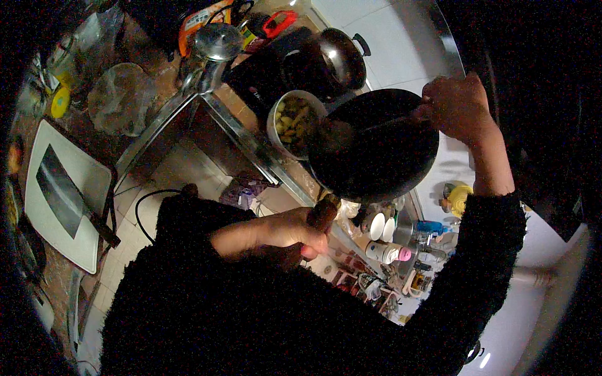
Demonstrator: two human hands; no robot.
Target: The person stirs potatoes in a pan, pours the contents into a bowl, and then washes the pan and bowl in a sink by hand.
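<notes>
My left hand (291, 232) is closed around the brown handle (324, 211) of a dark wok (376, 160). The wok is tilted, its rim close by a white bowl (272, 124) holding yellowish chunks of food (292, 120). My right hand (456, 108) is raised at the wok's far right side, fingers curled on the end of a thin-handled utensil (390, 125). That utensil reaches down into the wok; its head is dark and blurred, so its kind cannot be told. The wok hides part of the bowl. Much of the wok's inside is too dark to read.
A black pot (336, 58) stands on a dark cooktop (254, 77) behind the bowl. At left, a cleaver (61, 192) lies on a white cutting board (37, 221). A white bottle with a pink cap (383, 251) and small white cups (377, 226) stand right of my left hand.
</notes>
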